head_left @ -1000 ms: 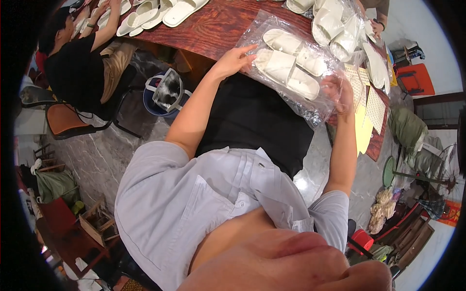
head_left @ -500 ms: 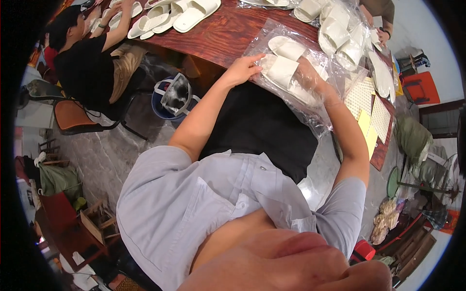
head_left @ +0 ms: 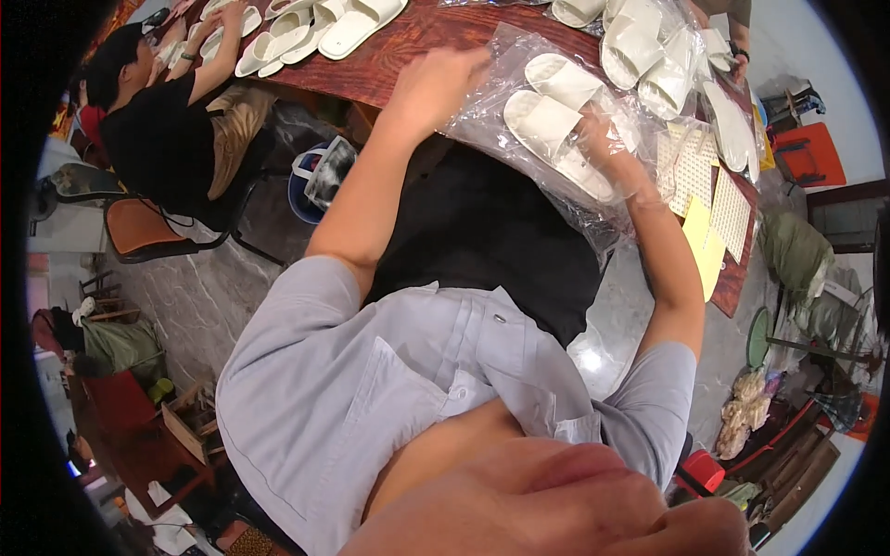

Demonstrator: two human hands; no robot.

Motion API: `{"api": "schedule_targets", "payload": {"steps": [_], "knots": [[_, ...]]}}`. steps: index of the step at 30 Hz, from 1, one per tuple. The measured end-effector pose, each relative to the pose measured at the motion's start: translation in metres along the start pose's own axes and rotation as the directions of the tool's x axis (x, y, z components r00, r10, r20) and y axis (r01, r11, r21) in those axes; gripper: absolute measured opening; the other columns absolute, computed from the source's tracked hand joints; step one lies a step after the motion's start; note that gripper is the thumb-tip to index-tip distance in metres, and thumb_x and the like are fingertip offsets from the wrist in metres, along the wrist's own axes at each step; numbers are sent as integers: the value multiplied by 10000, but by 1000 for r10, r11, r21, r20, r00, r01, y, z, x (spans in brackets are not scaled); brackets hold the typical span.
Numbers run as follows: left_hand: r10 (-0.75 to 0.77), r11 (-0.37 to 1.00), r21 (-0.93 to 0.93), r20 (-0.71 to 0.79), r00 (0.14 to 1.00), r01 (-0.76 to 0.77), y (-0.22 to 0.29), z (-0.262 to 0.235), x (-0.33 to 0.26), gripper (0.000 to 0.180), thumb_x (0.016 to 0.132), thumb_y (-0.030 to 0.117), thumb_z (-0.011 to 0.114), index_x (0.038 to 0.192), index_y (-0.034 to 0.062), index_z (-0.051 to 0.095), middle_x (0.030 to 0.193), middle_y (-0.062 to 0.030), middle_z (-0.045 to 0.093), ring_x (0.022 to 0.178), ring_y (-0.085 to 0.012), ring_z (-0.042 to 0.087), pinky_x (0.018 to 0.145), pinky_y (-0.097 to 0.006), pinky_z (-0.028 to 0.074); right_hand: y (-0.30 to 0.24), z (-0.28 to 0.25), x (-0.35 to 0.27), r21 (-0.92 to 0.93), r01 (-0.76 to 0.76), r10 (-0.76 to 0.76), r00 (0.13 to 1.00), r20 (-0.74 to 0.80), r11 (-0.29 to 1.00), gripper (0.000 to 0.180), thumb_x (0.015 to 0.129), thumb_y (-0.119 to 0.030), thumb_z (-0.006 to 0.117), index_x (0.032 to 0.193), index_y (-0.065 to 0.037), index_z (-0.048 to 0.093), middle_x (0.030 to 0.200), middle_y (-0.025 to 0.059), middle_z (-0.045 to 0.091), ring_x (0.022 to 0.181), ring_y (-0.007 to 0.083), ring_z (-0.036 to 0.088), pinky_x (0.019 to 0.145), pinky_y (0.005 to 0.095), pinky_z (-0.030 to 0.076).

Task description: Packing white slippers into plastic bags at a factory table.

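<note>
A reddish wooden desk [head_left: 389, 65] runs across the top. The floor [head_left: 213, 287] is grey marbled stone with a bright glare spot near the middle. An orange chair [head_left: 139, 227] stands at left, a red stool [head_left: 808, 153] at right, and a blue bucket [head_left: 306, 190] under the desk.

The right hand [head_left: 598, 139], upper right of centre, sits behind crinkled clear plastic of the bag [head_left: 519, 102], so its fingers are blurred and its grip cannot be told. The left hand [head_left: 436, 79] is motion-blurred at the bag's upper left edge. Slippers [head_left: 352, 23] on the desk [head_left: 408, 56] are cut off by the top edge. The lower frame is blocked by a chin.
</note>
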State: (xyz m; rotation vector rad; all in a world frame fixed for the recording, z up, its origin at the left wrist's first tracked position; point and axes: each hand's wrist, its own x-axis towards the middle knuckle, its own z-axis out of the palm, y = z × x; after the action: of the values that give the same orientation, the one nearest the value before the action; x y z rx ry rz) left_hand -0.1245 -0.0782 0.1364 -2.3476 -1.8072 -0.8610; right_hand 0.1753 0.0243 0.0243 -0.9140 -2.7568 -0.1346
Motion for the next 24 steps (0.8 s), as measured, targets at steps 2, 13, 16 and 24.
{"api": "schedule_targets", "payload": {"steps": [2, 13, 16, 24], "knots": [[64, 989, -133, -24, 998, -66, -6, 9, 44, 302, 916, 280, 594, 1176, 138, 654, 903, -167, 698, 866, -354, 668, 772, -444, 518, -12, -4, -1, 95, -11, 17, 998, -67, 995, 335, 810, -72, 486, 1085, 10, 658, 1097, 233, 629, 1076, 399, 557, 947, 469, 445], [-274, 903, -296, 157, 949, 310, -38, 139, 142, 395, 872, 395, 651, 867, 5, 717, 856, -188, 707, 867, -351, 681, 781, -438, 517, -41, -44, 5, -197, -265, 313, 909, 275, 944, 229, 817, -92, 525, 947, 20, 678, 1025, 215, 648, 1060, 374, 576, 924, 461, 458], [-314, 917, -211, 139, 939, 338, -20, 132, 154, 312, 916, 278, 542, 1035, 14, 658, 907, -229, 687, 882, -396, 670, 765, -483, 519, -17, -32, -36, 101, -148, 142, 988, 61, 984, 234, 828, -147, 593, 995, -19, 694, 1047, 198, 638, 1090, 359, 558, 987, 440, 425], [-254, 967, 36, 35, 967, 253, -80, 161, 137, 306, 936, 206, 464, 1126, 1, 589, 930, -274, 671, 941, -428, 647, 824, -516, 514, -20, -21, -60, 12, -288, 284, 950, 132, 958, 246, 802, -118, 600, 1001, -10, 697, 1099, 192, 632, 1107, 367, 549, 1016, 448, 420]]}}
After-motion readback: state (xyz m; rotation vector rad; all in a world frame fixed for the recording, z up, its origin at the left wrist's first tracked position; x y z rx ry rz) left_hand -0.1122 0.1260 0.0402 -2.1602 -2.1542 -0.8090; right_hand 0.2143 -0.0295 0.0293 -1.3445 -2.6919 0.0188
